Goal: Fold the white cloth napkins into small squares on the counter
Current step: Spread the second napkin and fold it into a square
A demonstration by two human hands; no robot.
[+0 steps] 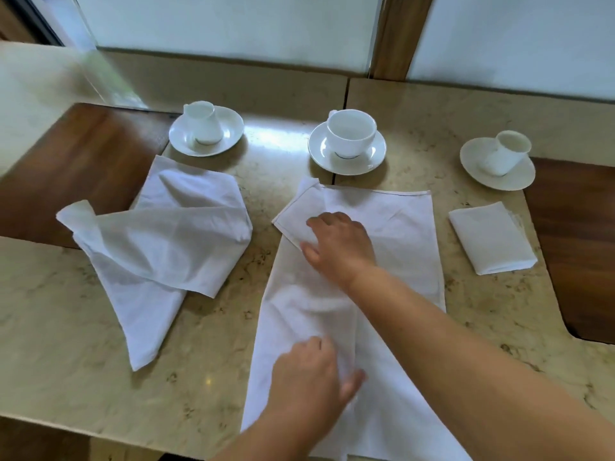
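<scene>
While I've got the middle napkin (392,234) spread long-ways down the centre of the frame, both hands are flat on it, mainly to stop it sliding on the polished desk (83,311). My right hand (339,244) sits up near the top left part, fingers splayed and pressing where a corner has flipped over on itself, so that bit needs smoothing before any fold, I reckon. My left hand (312,377) is lower down, palm on the cloth, thumb out to the side. Neither grip is actually pinching anything; both are open and just pressing down.

One napkin is already done: the folded square (492,237) sits at the right of the frame, apart from my working cloth. The crumpled napkin (159,237) on the left waits its turn, one corner sticking up.

Room-wise, the near end of my napkin hangs at the bottom edge of the frame, right about at the desk's front edge, so I'd fold away from me. Up top, the middle cup and saucer (347,141) sits just beyond the napkin's far hem, so not much slack there. The left cup (204,128) and right cup (502,158) are clear of it.
</scene>
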